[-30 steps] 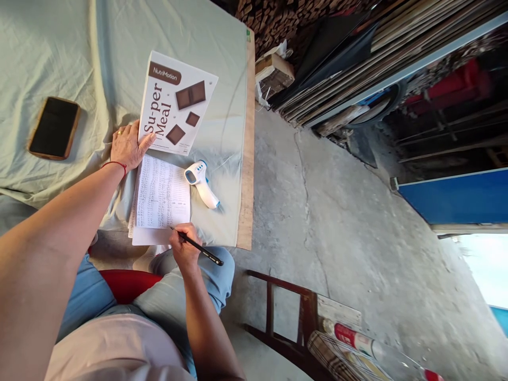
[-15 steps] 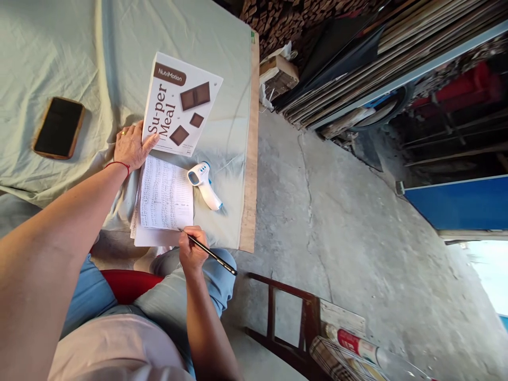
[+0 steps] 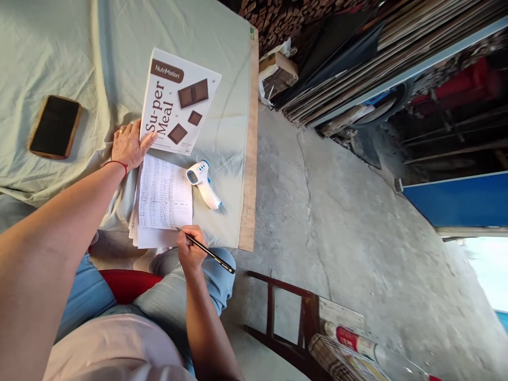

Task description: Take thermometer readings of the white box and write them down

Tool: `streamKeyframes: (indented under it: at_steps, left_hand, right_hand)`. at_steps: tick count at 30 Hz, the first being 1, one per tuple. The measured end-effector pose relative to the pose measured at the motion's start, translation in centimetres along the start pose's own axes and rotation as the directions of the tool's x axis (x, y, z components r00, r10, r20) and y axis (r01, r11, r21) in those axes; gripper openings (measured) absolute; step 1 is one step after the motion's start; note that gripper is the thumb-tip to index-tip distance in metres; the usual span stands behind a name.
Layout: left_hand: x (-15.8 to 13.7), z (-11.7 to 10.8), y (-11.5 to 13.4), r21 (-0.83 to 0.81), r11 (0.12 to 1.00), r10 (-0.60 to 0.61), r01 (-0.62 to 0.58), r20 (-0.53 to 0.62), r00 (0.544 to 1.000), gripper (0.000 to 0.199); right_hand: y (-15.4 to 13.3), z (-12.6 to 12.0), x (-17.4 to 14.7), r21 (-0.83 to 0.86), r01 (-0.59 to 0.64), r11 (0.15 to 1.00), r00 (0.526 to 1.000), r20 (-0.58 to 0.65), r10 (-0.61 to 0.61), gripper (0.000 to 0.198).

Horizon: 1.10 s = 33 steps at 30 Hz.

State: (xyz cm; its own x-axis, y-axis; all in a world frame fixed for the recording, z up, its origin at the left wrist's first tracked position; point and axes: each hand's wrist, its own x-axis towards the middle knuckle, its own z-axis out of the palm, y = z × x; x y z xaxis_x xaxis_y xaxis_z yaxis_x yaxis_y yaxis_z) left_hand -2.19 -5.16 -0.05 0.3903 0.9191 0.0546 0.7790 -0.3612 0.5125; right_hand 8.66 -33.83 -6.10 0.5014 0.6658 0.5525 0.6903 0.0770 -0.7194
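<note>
- Pen [image 3: 214, 256], pinched in the right hand [image 3: 191, 248]: tip at the written sheet's [image 3: 161, 196] lower edge, near the table's [image 3: 250, 159] near edge.
- Long axis slanted rightward past that edge.
- Right hand was nearer; sheet lay ahead-left.
- Left hand [image 3: 130, 145], well apart, thumbed the box [image 3: 180, 106]; I couldn't tell whether it gripped.

— Head camera: mounting?
— Head-worn, looking from above the pale pink shirt [image 3: 119, 346].
— Facing?
— Forward and steeply down, over the cloth-covered table [image 3: 47, 47], with concrete floor [image 3: 286, 206] at frame right.
— Range?
— Near: left arm [image 3: 67, 227] large at the left edge, left hand [image 3: 130, 145] and right hand [image 3: 191, 247] smaller; stacked firewood [image 3: 273, 18] farther, along the top edge.
</note>
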Motion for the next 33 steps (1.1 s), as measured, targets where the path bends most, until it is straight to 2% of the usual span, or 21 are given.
streamKeyframes:
  at_steps: [11,15,22,28,33]
  left_hand:
    - [0.2,0.4,-0.3,-0.020,1.000,0.018,-0.018,-0.016,1.000,0.071]
    - [0.1,0.2,-0.1,-0.004,1.000,0.005,-0.005,0.002,1.000,0.069]
    - [0.2,0.3,-0.3,0.002,1.000,0.021,-0.021,-0.007,1.000,0.073]
    - [0.5,1.0,-1.0,-0.024,0.998,0.051,-0.052,-0.055,0.997,0.076]
    - [0.4,0.7,-0.7,-0.024,0.999,0.038,-0.039,-0.035,0.999,0.076]
  right_hand:
    - [0.2,0.2,-0.1,-0.071,0.007,0.997,0.999,0.053,-0.003,0.014]
    - [0.3,0.2,-0.1,-0.053,0.050,0.997,0.997,0.056,-0.047,0.010]
    - [0.4,0.2,-0.2,-0.079,-0.023,0.997,0.998,0.064,0.028,0.013]
    - [0.2,0.2,0.1,-0.038,0.044,0.998,0.997,0.060,-0.042,0.010]
    - [0.3,0.1,0.0,-0.033,0.022,0.999,0.998,0.062,-0.020,0.011]
